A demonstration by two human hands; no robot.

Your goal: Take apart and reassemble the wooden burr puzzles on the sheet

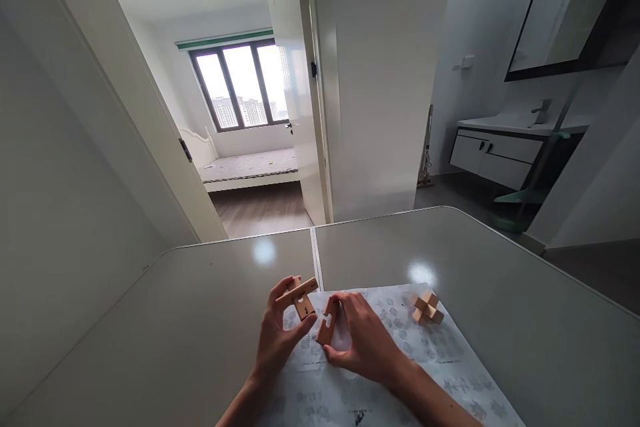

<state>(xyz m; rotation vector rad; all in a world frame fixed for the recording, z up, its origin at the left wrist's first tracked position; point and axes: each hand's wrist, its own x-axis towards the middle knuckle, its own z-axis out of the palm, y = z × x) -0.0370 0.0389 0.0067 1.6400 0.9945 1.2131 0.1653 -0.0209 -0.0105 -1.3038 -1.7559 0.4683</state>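
Note:
My left hand (279,330) is closed on two crossed wooden puzzle pieces (301,297), gripping them between thumb and fingers. One bar lies slantwise over the other, and dark marks show on the wood. Close by on the right, my right hand (365,340) pinches a single notched wooden puzzle piece (327,321) at its two ends. Its notch faces the left hand, with a small gap between the pieces in the two hands. Under both hands lies a printed paper sheet (395,353) with small diagrams; the hands hide part of it.
An assembled wooden burr puzzle (427,307) stands on the sheet's right side. The grey table (200,333) has a seam (316,257) down its middle. Past its far edge are an open door (295,80), a bed (250,165) and a washbasin cabinet (500,150).

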